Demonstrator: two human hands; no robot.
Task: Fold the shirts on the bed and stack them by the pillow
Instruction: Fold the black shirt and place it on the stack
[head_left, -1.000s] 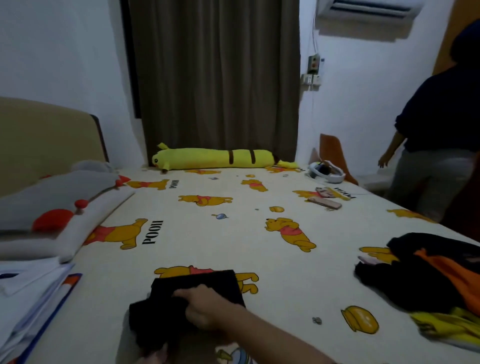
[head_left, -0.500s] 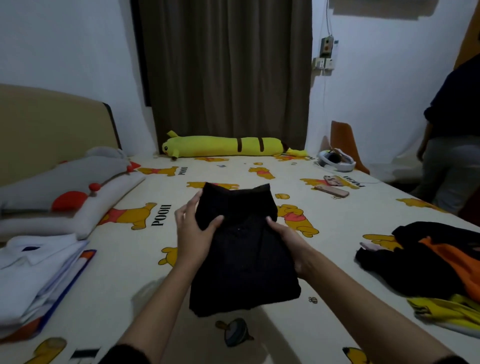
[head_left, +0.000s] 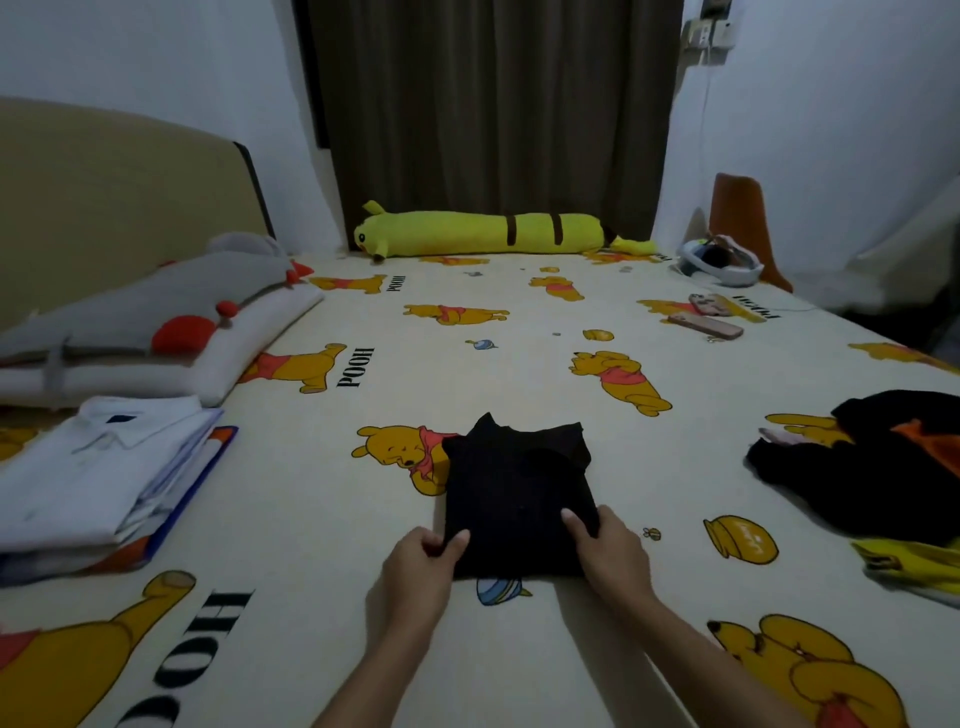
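A folded black shirt lies flat on the bed in front of me, collar pointing away. My left hand pinches its near left corner between thumb and fingers. My right hand grips the near right edge, thumb on top. To the left, a stack of folded shirts with a white one on top sits beside the grey and white pillow. A heap of unfolded shirts, black, orange and yellow, lies at the right.
A long yellow plush bolster lies along the far edge by the curtain. Two phones and a white headset rest at the far right of the bed. An orange chair stands behind them. The headboard is on the left.
The black shirt was held up in both hands and now lies flat on the bed. Both hands slid to its near corners. The person at the right is out of view.
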